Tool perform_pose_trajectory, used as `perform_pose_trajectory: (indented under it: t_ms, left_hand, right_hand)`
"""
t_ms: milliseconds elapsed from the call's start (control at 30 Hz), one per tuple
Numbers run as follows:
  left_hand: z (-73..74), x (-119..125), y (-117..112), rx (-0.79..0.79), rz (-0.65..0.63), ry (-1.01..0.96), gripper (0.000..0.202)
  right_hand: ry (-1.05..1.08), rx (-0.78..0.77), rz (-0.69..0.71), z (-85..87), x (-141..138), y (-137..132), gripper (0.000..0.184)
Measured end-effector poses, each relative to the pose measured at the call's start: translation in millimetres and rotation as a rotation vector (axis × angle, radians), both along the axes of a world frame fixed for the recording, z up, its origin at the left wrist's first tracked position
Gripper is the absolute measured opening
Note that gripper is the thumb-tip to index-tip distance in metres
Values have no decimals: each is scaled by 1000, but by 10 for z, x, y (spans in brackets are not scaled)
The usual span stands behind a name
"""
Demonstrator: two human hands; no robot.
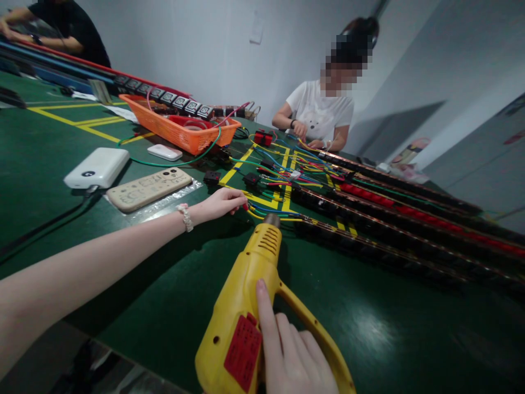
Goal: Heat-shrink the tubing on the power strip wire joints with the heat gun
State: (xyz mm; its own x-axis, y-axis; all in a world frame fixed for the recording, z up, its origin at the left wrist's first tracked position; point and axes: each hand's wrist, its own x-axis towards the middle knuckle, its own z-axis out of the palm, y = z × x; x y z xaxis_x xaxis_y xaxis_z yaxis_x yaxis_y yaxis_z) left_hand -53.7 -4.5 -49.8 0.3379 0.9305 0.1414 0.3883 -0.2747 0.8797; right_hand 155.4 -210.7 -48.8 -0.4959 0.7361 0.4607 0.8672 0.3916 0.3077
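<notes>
My right hand [289, 350] grips a yellow heat gun [246, 306] with a red label, index finger laid along its body. The metal nozzle [271, 220] points at a bundle of red, blue and yellow wires [270, 210] on the green table [172, 284]. My left hand [221, 203], arm stretched across the table with a bead bracelet at the wrist, pinches the red end of a wire just left of the nozzle. The wires run to long black power strips [389, 230] lying side by side to the right.
A cream phone [148, 188], a white power bank [97, 167] with a black cable and a small white device [164, 152] lie at the left. An orange basket [180, 130] stands behind them. A person in a white shirt [322, 112] works opposite; another person [65, 30] sits far left.
</notes>
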Motion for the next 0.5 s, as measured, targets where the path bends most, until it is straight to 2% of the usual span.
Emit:
perform_pose_trajectory:
  t_ms: [333, 500]
  left_hand:
    - [-52, -8, 50, -14, -2, -14, 38]
    - [-83, -28, 83, 25, -19, 11, 40]
  right_hand:
    - [82, -60, 65, 23, -320, 4, 54]
    - [58, -46, 87, 35, -363, 14, 57]
